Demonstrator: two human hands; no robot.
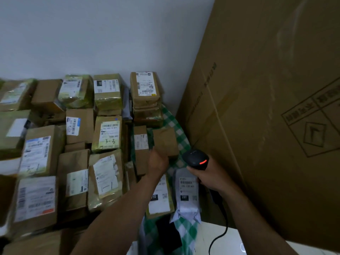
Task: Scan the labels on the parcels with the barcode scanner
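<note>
**Handheld scanner and parcel pile beside a tall carton**

The black handheld barcode scanner [196, 160], its rear indicator lit red, is clasped by the handle in the right grip [207, 176], which is closed around it. It is just left of the tall brown corrugated carton [266, 107]. Its black cable [219, 234] trails down along the carton's near edge. The scanner's window faces away and cannot be seen. Further left of the carton, the left grip [158, 161] holds the near edge of a small plain brown cardboard parcel [165, 141]; its fingers are hidden behind the parcel. Just left of the carton and nearer the viewer lies a white plastic mailer [186, 196] labelled "231". Both parcels lie over a green-and-white checked cloth [174, 118]. Well left of the carton, labelled brown and tape-wrapped parcels are packed side by side, among them a taped parcel marked "3-3" [108, 133]. Most label print is blurred, and the leftmost parcels are cut off by the frame edge.
</note>
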